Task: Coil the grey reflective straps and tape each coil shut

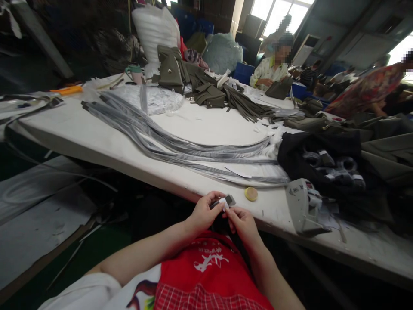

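Two hands meet around one small strap bundle (229, 199) just at the front edge of the white worktop (206, 125). The left hand (204, 213) pinches it between thumb and curled fingers; the right hand (241, 220) closes thumb and fingertips on its lower side. Both forearms are drawn in before the red apron (189, 267), presumably to keep so small a piece steady and in plain sight. Whether the bundle touches the worktop cannot be told.

Long grey straps (193, 156), apparently sleeved in clear plastic, lie side by side along the front edge, an arrangement that probably limits tangling. Farther right, what seems to be a tape dispenser (298, 206) stands by the same edge, likely for the right hand's convenience; a round yellow disc (251, 193) lies between it and the hands. Behind the dispenser, black cloth (290, 148) bears coiled straps (347, 163), perhaps gathered there against rolling.

The bundle itself shows a white band (225, 204) about its middle, a blackish square patch beyond, and a paler grey tip; finer detail is blurred.
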Demonstrator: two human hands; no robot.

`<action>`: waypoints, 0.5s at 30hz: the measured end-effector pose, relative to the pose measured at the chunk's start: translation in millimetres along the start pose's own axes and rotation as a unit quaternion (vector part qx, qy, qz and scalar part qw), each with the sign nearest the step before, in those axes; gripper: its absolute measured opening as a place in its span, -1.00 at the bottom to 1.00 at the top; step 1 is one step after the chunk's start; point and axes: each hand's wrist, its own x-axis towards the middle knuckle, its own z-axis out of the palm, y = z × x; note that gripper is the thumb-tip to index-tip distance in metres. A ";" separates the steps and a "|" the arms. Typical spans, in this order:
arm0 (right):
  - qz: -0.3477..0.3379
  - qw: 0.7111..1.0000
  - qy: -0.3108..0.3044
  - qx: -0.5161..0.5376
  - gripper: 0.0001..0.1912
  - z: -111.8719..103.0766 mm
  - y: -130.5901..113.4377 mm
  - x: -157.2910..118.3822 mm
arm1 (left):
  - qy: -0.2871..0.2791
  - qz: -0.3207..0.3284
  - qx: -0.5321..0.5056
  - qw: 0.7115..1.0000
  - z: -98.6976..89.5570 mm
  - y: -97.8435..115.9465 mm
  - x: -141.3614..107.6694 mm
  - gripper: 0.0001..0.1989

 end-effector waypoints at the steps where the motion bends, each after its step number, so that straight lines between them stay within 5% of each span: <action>1: 0.004 1.000 -0.003 -0.008 -0.47 -0.7 0.3 0.8 | -0.006 -0.007 -0.010 1.000 0.2 -0.2 0.3 -0.62; 4: 0.016 0.999 -0.029 -0.035 -0.48 -4.2 -0.4 1.1 | -0.010 -0.010 0.010 1.000 0.0 -1.2 1.4 -0.62; 8: -0.007 0.996 -0.092 -0.011 -0.57 -5.5 -2.9 0.0 | 0.062 0.045 0.115 0.990 -2.5 1.3 2.0 -0.73; 15: -0.087 0.996 -0.017 -0.033 -0.56 10.4 -3.6 3.6 | 0.061 0.209 0.225 0.950 -3.1 18.6 -7.5 -0.89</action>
